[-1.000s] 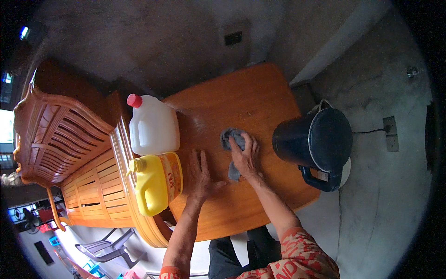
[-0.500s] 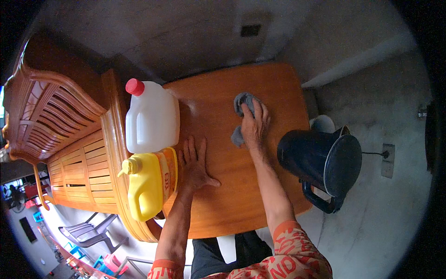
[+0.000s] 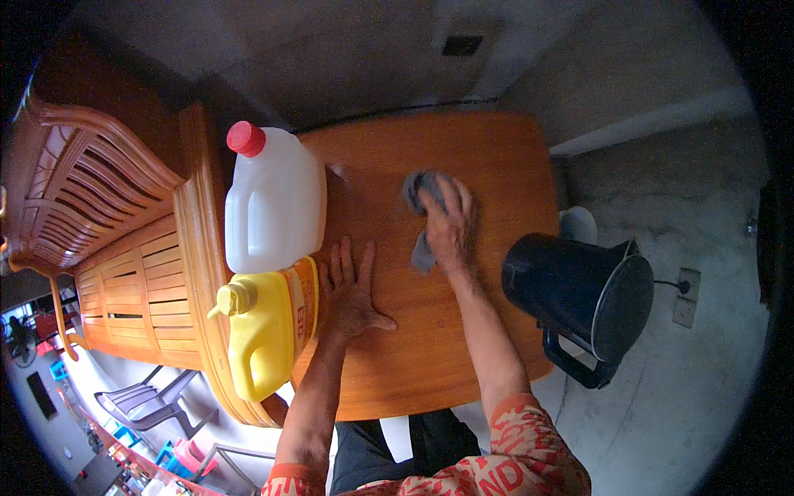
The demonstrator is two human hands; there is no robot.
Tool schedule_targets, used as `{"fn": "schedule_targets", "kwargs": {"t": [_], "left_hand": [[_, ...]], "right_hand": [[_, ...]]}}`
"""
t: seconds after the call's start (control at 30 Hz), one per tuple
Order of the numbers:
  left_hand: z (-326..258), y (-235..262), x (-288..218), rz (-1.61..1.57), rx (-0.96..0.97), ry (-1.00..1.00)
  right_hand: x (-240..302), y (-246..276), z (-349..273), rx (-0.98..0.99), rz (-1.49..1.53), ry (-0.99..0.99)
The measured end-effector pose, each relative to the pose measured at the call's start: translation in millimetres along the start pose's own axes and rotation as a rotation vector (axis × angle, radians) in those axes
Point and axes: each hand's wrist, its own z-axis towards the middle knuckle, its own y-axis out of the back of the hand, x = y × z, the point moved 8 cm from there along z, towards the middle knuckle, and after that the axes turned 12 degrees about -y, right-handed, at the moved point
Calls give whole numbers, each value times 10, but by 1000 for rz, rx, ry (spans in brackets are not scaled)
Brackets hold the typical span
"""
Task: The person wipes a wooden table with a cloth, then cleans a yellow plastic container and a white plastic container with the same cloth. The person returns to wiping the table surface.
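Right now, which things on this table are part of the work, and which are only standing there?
In use:
- grey cloth under the right hand
- wooden table, left hand flat on it

Standing by:
- white jug
- yellow jug
- black kettle
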Motion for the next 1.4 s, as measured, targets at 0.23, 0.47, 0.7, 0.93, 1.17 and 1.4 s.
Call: {"fn": "schedule_targets", "kwargs": {"t": [0.23,0.47,0.7,0.93,1.17,1.4], "left_hand": [[3,-60,37,79,37,-25],[-33,-11,-43,99,-7,-60],[-65,11,-26,18,-139,-89],[-432,-178,62,-50,-368,-6],[-1348,-651,-424,-93,-244,-140],[-1772,-779,-193,-165,-306,-110]], "right_hand": [[-154,-194,740,-69,-210,-192],[-11,-431,717,39,-190,-107],[585,-310,-155,232,37,102],[703,65,-1171,373,142,158],[638,-202,-737,317,24,88],[849,-570,154,255,-28,-47]]}}
